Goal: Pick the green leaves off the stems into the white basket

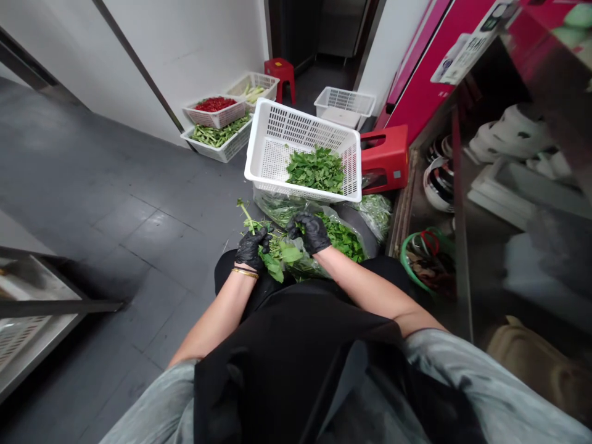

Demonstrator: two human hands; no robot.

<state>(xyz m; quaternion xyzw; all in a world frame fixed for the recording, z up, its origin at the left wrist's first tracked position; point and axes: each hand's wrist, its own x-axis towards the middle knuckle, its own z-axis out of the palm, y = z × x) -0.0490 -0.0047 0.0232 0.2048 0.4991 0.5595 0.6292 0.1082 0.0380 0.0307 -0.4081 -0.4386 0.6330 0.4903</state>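
Both my hands wear black gloves and meet low over my lap. My left hand (252,250) is closed round a leafy green stem (246,216), its thick pale end pointing up and away and its broad leaves hanging below the fingers. Just right of it, my right hand (309,233) has its fingers curled together, with a bit of green at the fingertips too small to name. Under and beside the right hand lies a clear plastic bag of leafy greens (345,239). Beyond the hands, a white slotted basket (303,188) holds a heap of picked leaves (317,169).
Red chillies (215,104) and green beans (217,132) fill stacked baskets by the wall. A red stool (391,157) lies beside the white basket. Shelving with dishes (504,185) stands right, near a green basin (407,262). A metal rack (60,308) is at left.
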